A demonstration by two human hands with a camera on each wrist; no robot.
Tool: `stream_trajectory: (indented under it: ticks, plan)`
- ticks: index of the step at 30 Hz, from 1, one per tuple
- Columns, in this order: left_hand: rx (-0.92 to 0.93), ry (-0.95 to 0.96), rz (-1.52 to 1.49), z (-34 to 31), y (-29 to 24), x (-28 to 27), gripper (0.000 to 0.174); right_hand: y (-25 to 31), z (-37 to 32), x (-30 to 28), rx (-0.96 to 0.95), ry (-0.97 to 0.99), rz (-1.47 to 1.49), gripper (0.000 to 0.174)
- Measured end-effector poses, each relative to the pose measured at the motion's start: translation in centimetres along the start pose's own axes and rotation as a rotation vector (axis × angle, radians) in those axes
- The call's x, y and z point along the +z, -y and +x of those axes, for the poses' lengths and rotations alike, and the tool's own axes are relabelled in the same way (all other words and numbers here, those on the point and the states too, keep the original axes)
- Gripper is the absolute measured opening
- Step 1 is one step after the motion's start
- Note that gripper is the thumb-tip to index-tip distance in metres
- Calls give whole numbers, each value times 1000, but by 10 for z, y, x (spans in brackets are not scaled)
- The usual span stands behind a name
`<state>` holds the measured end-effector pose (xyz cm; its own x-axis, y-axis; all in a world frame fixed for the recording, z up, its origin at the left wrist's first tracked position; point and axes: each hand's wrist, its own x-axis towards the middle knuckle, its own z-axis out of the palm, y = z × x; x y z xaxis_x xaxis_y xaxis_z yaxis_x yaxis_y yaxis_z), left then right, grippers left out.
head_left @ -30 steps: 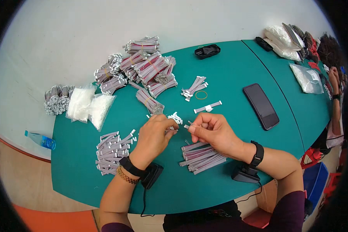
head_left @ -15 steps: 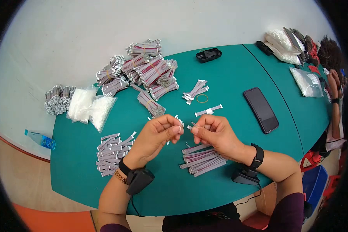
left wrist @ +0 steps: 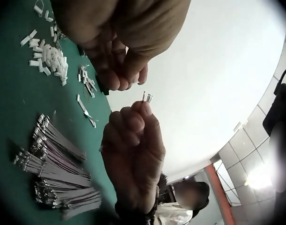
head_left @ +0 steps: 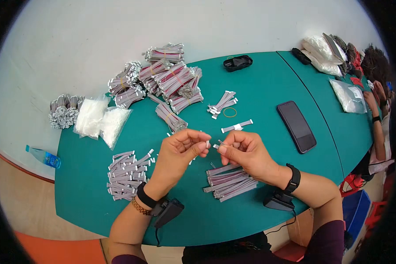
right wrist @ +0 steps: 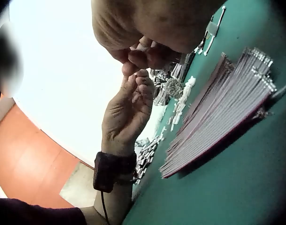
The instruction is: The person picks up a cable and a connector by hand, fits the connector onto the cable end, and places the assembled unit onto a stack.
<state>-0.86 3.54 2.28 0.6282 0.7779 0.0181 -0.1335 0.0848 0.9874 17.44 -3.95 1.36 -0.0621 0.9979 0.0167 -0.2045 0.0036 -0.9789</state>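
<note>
My left hand (head_left: 176,154) is raised over the table and pinches a small white connector housing (head_left: 207,144) between thumb and fingers. Just across a narrow gap, my right hand (head_left: 246,152) grips a short grey ribbon cable (head_left: 216,146), mostly hidden by the fingers. Thin metal terminals (left wrist: 147,97) stick up past the right fingertips in the left wrist view. Below the right hand lies a fanned stack of grey and purple ribbon cables (head_left: 231,181). Loose white connector housings (left wrist: 51,58) form a pile on the table, largely covered by the left hand in the head view.
Cables with white ends (head_left: 127,176) lie at left. Behind are banded cable bundles (head_left: 174,79) and bags of white parts (head_left: 92,116). A few finished-looking cables (head_left: 223,103), a rubber band (head_left: 229,113) and a phone (head_left: 296,126) lie to the right. Another person's arm (head_left: 377,127) is at far right.
The left hand has come up from the pile of white housings and turned, a white housing now between its fingertips. The right hand stays nearly in place with the ribbon cable.
</note>
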Motion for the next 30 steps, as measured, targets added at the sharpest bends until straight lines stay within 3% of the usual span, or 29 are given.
stream_trajectory:
  ticks: [5,11,30]
  plan:
    - [-17,10,-2,-3,-3,4,17,1,0,-1,16,17,-22,11]
    - [-137,52,-204,-4,-5,3,18,5,-2,0,-8,51,-39,12]
    - [-149,70,-236,-7,-5,8,20,9,-5,2,-36,73,-57,13]
